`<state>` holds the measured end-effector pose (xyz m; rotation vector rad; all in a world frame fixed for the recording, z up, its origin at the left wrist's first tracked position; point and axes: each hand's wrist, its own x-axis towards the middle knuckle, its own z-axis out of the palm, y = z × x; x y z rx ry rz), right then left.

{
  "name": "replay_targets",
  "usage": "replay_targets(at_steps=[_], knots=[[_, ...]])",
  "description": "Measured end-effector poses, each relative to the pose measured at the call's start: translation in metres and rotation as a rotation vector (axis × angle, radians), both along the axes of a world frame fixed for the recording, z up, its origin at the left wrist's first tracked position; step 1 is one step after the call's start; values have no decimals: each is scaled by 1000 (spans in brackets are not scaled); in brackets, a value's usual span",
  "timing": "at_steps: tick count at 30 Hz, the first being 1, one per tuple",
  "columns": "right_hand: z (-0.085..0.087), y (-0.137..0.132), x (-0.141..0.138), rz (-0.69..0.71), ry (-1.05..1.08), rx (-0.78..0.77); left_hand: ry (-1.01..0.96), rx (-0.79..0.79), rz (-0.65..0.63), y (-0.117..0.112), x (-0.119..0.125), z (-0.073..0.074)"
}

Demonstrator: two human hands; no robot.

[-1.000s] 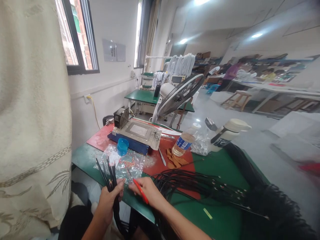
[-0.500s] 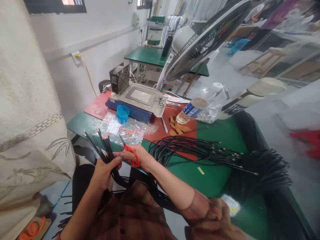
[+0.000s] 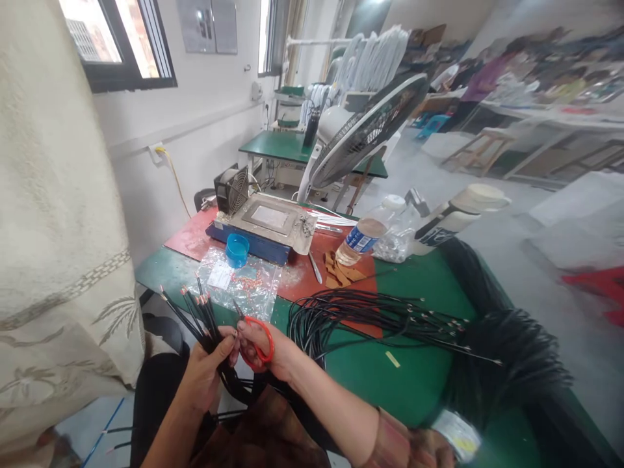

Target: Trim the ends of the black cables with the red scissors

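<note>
A bundle of black cables (image 3: 197, 318) with stripped, coppery-pink ends is wrapped in my left hand (image 3: 207, 364), ends pointing up and away from me. Red-handled scissors (image 3: 263, 338) hang on my right hand (image 3: 266, 348), their blades pointing up and left. The fingertips of both hands meet beside the bundle; whatever tiny thing lies between them I cannot make out. Just beyond is a clear plastic bag (image 3: 266, 299) with small orange-red pieces (image 3: 251, 281) on it, and a blue round cup (image 3: 237, 251) stands at its far edge.
A blue-based hot-plate device (image 3: 258, 242) with a small fan (image 3: 233, 190) sits at the back. Right of it are a water bottle (image 3: 363, 240) and a large white jug (image 3: 458, 218). More black cables (image 3: 370, 312) lie across the green table (image 3: 361, 370). A standing fan (image 3: 365, 133) leans behind.
My view has tilted up, so the table sits lower. My right hand's fingers have drawn back slightly from across the bundle to its right side. Both hands keep their hold.
</note>
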<state>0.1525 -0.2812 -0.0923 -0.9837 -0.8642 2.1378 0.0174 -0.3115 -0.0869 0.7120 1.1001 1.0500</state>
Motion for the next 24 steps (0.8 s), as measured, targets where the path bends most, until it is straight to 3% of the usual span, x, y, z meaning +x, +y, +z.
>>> replay_targets(at_steps=[8,15,24], knots=[[4,-1,1,-20,-57,19,78,-24,-37,0,2,8],[0,-6,-2,5,56,-152,-29,-31,-26,-2,1,0],[0,-2,-2,29,32,-155,-43,2,-96,-2,-4,-7]])
